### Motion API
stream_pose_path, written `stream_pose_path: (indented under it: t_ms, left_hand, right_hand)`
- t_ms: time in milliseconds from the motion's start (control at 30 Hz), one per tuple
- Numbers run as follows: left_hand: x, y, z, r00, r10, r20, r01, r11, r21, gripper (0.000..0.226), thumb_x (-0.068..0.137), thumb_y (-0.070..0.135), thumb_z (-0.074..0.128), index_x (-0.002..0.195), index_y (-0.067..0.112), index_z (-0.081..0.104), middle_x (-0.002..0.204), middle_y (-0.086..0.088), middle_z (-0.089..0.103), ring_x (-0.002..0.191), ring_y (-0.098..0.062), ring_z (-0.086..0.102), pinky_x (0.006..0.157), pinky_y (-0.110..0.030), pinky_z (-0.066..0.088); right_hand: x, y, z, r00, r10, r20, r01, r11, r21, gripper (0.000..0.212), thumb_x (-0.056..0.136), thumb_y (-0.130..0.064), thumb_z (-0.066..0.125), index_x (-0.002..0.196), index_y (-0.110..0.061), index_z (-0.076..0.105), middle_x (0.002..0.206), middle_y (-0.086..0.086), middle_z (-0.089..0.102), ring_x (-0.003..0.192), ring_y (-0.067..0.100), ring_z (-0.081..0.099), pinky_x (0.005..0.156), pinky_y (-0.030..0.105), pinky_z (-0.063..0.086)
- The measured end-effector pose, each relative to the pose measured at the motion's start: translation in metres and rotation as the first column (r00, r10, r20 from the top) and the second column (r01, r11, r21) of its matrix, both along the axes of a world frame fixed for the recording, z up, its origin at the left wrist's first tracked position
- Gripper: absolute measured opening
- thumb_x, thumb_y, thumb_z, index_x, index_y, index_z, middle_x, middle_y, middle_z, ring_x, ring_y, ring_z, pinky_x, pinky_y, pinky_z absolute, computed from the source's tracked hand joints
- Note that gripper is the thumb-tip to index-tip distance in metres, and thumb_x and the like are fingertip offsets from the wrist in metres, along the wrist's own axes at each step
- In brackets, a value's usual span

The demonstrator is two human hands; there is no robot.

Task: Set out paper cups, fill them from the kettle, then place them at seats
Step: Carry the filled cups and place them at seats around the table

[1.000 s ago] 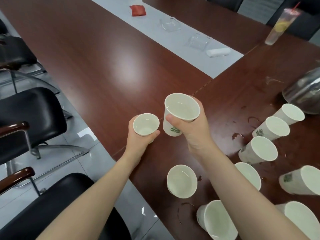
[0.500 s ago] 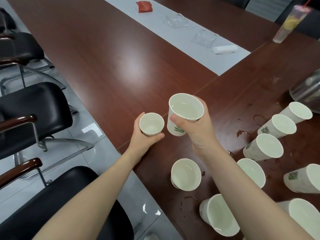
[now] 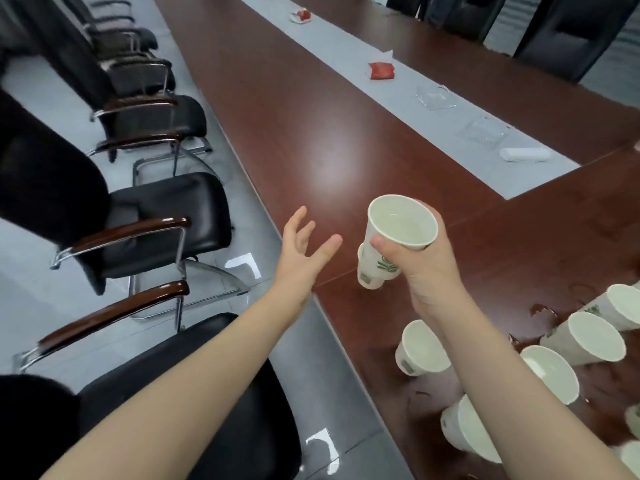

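Note:
My right hand [image 3: 426, 271] grips a white paper cup [image 3: 398, 223] with a green print, held above the dark red table [image 3: 311, 133] with water in it. A second cup [image 3: 369, 277] shows just beneath it, apparently nested under the first. My left hand [image 3: 301, 258] hovers empty to the left of the cups, over the table's edge, fingers spread. Several more cups stand at the lower right, among them one [image 3: 420, 348] near my right forearm and another [image 3: 585, 337] further right. The kettle is out of view.
Black armchairs [image 3: 166, 216] line the table's left side, one [image 3: 207, 375] right below my left arm. Water puddles [image 3: 543, 310] lie among the cups. A grey centre strip [image 3: 398, 95] carries a red packet [image 3: 381, 70], glass dishes [image 3: 434, 98] and a white roll [image 3: 524, 154].
My left hand has let go of its small cup and opened; that cup now sits under the one in my right hand. The view has swung left along the chairs.

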State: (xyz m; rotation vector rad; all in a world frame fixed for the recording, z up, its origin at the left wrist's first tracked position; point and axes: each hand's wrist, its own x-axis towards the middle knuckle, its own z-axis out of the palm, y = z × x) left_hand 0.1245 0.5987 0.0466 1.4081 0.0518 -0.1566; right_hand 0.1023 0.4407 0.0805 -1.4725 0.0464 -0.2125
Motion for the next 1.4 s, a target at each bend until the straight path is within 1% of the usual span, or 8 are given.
stream_pose_path:
  t_ms: [133,300,400,500,733,900,1000,1400]
  left_hand:
    - [-0.034,0.041,0.051,0.995,0.095,-0.036,-0.098,0.993,-0.066,0.053,0.091,0.036,0.057,0.140,0.037,0.034,0.133,0.014,0.044,0.121,0.000,0.042,0.109,-0.039,0.027]
    - [-0.099,0.110,0.106,0.989,0.106,-0.104,-0.117,0.988,-0.100,0.028,0.092,0.055,0.045,0.118,0.046,0.044,0.142,0.007,0.045,0.133,-0.014,0.038,0.099,-0.052,0.035]
    - [-0.146,0.151,0.129,0.990,0.119,-0.076,-0.126,0.987,-0.099,0.040,0.094,0.057,0.040,0.129,0.039,0.046,0.132,0.005,0.057,0.118,-0.016,0.054,0.072,-0.037,0.053]
    - [-0.204,0.207,0.149,0.980,0.190,-0.065,-0.195,0.977,-0.087,0.049,0.091,0.063,0.040,0.131,0.036,0.050,0.126,0.003,0.062,0.113,-0.021,0.059,0.079,-0.042,0.056]
    - [-0.333,0.319,0.192,0.915,0.391,-0.103,-0.397,0.916,-0.054,0.050,0.094,0.058,0.037,0.122,0.022,0.059,0.101,0.001,0.068,0.084,-0.014,0.064,0.071,-0.036,0.057]
    - [-0.404,0.404,0.204,0.819,0.562,-0.114,-0.567,0.823,-0.023,0.051,0.092,0.060,0.041,0.122,0.022,0.056,0.116,-0.009,0.063,0.100,-0.023,0.062,0.081,-0.046,0.056]
    - [-0.431,0.448,0.207,0.759,0.636,-0.140,-0.647,0.762,-0.041,0.051,0.091,0.059,0.044,0.120,0.019,0.056,0.109,-0.007,0.065,0.089,-0.019,0.062,0.071,-0.041,0.058]
    - [-0.445,0.603,0.207,0.654,0.733,-0.184,-0.751,0.658,-0.048,0.057,0.086,0.066,0.048,0.123,0.023,0.055,0.120,-0.010,0.061,0.105,-0.028,0.060,0.064,-0.040,0.059]
  right_hand:
    - [-0.020,0.056,0.027,0.992,0.130,0.009,-0.130,0.991,0.013,0.076,0.045,-0.038,0.082,0.114,-0.018,0.057,0.099,-0.008,0.067,0.092,0.007,0.062,0.077,0.030,0.049]
    - [-0.062,0.139,0.065,0.934,0.348,0.087,-0.348,0.937,-0.007,0.062,0.049,-0.037,0.080,0.106,-0.020,0.061,0.097,-0.004,0.071,0.096,0.017,0.066,0.088,0.043,0.050]
    - [-0.093,0.187,0.083,0.890,0.443,0.106,-0.448,0.894,0.025,0.080,0.052,-0.034,0.082,0.122,-0.007,0.054,0.111,0.012,0.068,0.105,0.030,0.065,0.084,0.048,0.053]
    - [-0.138,0.248,0.099,0.832,0.543,0.114,-0.549,0.835,0.025,0.070,0.053,-0.027,0.082,0.116,-0.012,0.057,0.102,0.003,0.071,0.094,0.019,0.067,0.071,0.036,0.054]
    - [-0.242,0.381,0.131,0.645,0.753,0.127,-0.762,0.647,0.032,0.057,0.064,-0.017,0.079,0.117,-0.009,0.059,0.103,0.006,0.071,0.098,0.022,0.068,0.081,0.039,0.055]
    - [-0.303,0.477,0.142,0.554,0.827,0.101,-0.833,0.550,0.060,0.059,0.065,-0.016,0.081,0.118,-0.012,0.056,0.107,0.006,0.071,0.099,0.020,0.068,0.081,0.039,0.056]
    - [-0.328,0.526,0.145,0.505,0.860,0.077,-0.863,0.500,0.068,0.048,0.064,-0.018,0.083,0.106,-0.019,0.062,0.099,0.003,0.072,0.095,0.020,0.069,0.076,0.041,0.056]
    - [-0.332,0.694,0.149,0.397,0.918,-0.007,-0.918,0.397,0.009,0.072,0.065,-0.036,0.079,0.129,-0.019,0.050,0.117,0.006,0.066,0.105,0.023,0.064,0.063,0.038,0.057]
